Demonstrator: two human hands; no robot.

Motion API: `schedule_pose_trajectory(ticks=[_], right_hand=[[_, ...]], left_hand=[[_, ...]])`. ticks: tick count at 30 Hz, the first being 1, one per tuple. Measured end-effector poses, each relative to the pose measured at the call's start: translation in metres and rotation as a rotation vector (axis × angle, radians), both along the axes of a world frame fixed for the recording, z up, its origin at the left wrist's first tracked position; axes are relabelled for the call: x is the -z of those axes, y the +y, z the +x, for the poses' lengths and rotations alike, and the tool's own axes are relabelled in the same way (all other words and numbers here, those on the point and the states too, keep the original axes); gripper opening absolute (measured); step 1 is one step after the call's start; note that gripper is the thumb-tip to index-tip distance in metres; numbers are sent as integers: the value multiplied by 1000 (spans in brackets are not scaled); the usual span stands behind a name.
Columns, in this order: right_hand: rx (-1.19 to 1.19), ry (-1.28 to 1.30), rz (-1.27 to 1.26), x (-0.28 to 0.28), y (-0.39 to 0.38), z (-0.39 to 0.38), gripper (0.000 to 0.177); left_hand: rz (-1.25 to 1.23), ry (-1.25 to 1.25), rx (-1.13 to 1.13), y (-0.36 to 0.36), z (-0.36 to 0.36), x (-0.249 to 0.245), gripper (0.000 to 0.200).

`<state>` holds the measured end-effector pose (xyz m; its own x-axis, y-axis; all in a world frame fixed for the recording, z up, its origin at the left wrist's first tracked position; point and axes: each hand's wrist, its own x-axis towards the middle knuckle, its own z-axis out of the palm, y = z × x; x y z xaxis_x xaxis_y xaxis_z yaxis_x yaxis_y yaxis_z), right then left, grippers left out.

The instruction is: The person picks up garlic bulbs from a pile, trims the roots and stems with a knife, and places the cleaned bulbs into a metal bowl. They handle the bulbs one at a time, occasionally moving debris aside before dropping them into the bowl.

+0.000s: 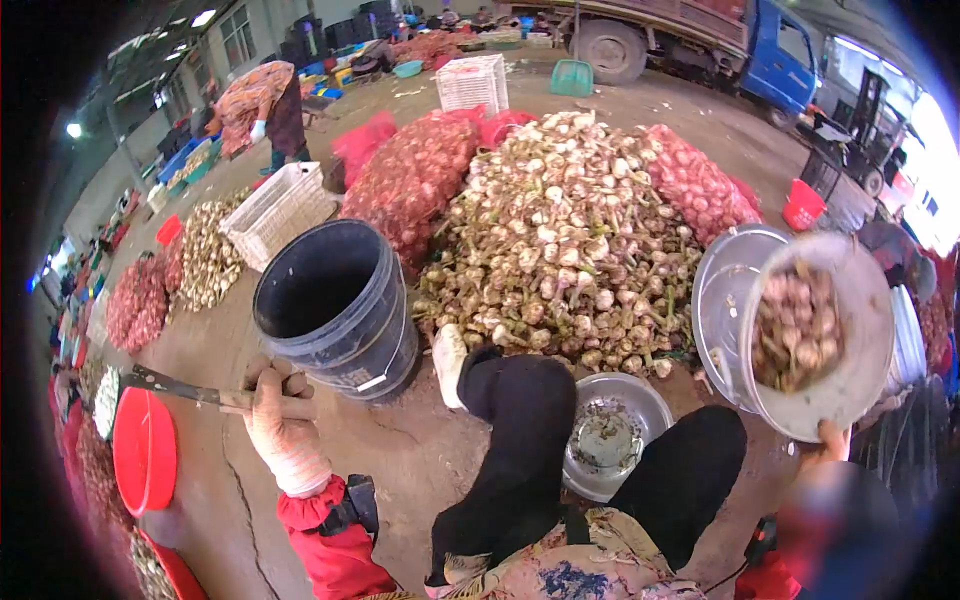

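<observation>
My left hand (278, 425), in a pale glove or wrap, is closed around the wooden handle of a knife (180, 387), whose dark blade points left. At the right, my right hand (832, 440) grips the lower rim of a whitish basin (868, 340), tilted toward me. Garlic bulbs (797, 325) lie inside it. Behind it a metal basin (722, 270) is partly hidden. A large heap of garlic (560, 240) rises in front of me. Between my legs stands a smaller metal bowl (640, 398) with scraps in it.
A black bucket (385, 330) stands left of the heap. Red mesh sacks (415, 175) of garlic flank it. A white crate (280, 215) and a red basin (145, 450) are at left. Another person (262, 100) bends over farther back. A blue truck (778, 60) is parked behind.
</observation>
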<state>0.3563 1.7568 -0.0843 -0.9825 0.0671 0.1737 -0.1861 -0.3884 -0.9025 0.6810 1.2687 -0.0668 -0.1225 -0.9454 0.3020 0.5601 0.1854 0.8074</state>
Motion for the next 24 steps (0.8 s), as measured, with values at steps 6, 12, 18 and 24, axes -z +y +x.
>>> schedule_pose_trajectory(ticks=[6,12,18,24], right_hand=[[-538,60,-208,-58,-124,25,47],[-1123,-279,-362,-43,-267,100,39],[-1309,-127,343,105,-402,190,42],[-1362,-170,984,157,-436,244,56]], left_hand=[[86,25,7,57,18,1,43],[21,9,-66,98,53,8,48],[303,-212,-150,122,143,97,31],[366,-145,-170,110,202,237,42]])
